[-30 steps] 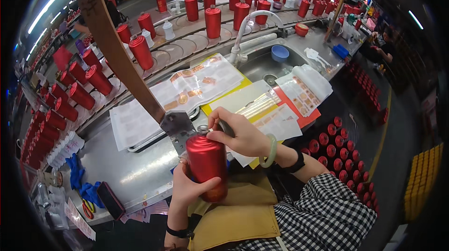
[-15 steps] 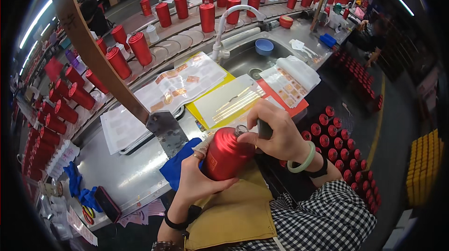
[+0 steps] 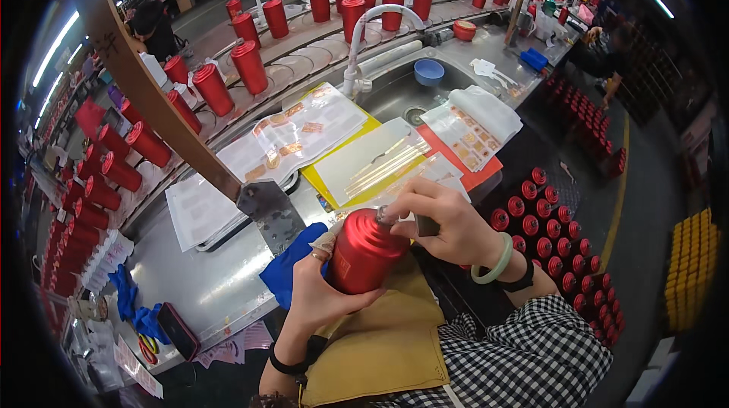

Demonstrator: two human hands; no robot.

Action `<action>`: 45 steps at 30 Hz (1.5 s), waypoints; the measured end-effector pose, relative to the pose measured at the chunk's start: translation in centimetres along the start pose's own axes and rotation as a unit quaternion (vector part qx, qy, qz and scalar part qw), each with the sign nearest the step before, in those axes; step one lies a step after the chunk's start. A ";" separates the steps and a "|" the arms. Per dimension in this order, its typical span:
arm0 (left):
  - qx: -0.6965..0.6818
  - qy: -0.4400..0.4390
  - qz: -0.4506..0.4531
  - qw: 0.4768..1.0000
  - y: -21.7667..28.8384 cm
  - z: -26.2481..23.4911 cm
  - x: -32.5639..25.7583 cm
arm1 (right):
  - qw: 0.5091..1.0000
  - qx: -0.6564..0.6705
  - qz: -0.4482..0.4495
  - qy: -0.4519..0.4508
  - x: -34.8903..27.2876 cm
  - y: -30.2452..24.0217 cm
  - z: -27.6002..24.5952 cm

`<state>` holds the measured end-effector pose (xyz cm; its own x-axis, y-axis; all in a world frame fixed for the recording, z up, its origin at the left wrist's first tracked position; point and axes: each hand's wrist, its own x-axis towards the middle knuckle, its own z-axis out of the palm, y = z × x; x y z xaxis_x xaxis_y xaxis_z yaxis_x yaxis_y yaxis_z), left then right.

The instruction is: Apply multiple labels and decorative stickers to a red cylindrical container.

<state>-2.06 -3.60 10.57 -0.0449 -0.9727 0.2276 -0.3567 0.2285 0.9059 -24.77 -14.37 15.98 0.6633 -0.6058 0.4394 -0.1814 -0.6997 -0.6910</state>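
My left hand (image 3: pixel 323 294) grips a red metal canister (image 3: pixel 364 252) from below and tilts it to the right over my lap. My right hand (image 3: pixel 444 218) rests at the canister's top, its fingertips pinched on the small knob of the lid (image 3: pixel 382 216). A pale green bangle and a black band sit on my right wrist. A tan apron (image 3: pixel 380 347) lies under the canister.
A steel counter (image 3: pixel 205 279) holds label sheets (image 3: pixel 296 138), yellow and red boards, a blue cloth (image 3: pixel 288 267), a sink with a white tap (image 3: pixel 357 36) and a blue bowl (image 3: pixel 429 71). Several red canisters line a conveyor at left and behind. More fill a crate (image 3: pixel 547 233) at right.
The canister has gone from upright to tilted right and dropped closer to my lap. My right hand has stayed on its top while my view shifted.
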 end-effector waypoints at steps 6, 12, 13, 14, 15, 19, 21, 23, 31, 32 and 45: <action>0.030 -0.017 0.006 0.999 -0.2 0.4 -1.0 | 0.989 0.018 0.071 -0.127 -1.2 -0.2 -0.2; 0.063 0.027 0.071 0.995 -1.3 1.0 0.2 | 0.996 -0.036 0.068 0.040 -2.4 0.7 -3.1; 0.012 0.051 0.066 0.996 -2.6 1.0 0.1 | 0.992 -0.071 0.078 0.066 -3.1 0.3 -4.5; 0.022 0.079 0.055 0.995 -2.9 0.5 -0.3 | 0.987 -0.124 0.049 0.090 -3.8 0.5 -5.9; -0.024 0.089 0.045 0.995 -3.1 0.6 0.1 | 0.972 -0.155 0.126 0.122 -5.0 -0.6 -7.3; -0.093 0.082 0.025 0.992 -6.0 0.6 0.8 | 0.913 -0.291 0.209 0.194 -10.4 -0.3 -10.4; -0.094 0.065 0.010 0.993 -6.5 1.4 1.4 | 0.874 -0.340 0.280 0.205 -13.4 -0.5 -10.9; -0.100 0.050 0.004 0.994 -6.7 2.3 1.6 | 0.843 -0.367 0.341 0.192 -16.5 -0.6 -10.5; -0.090 0.020 0.014 0.996 -5.8 2.4 1.7 | 0.692 -0.319 0.646 0.045 -29.3 7.3 -0.3; -0.080 0.016 0.013 0.997 -5.7 2.2 1.6 | 0.678 -0.289 0.676 0.023 -30.7 8.9 1.2; -0.076 0.049 -0.009 0.996 -5.5 2.1 1.4 | 0.690 -0.334 0.639 0.062 -37.5 19.9 9.3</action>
<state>-2.11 -6.27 5.11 0.0531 -0.9697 0.2384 -0.2105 0.2225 0.9519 -46.48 -2.03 -19.59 -0.4078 -0.8890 -0.2081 -0.8826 0.4422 -0.1597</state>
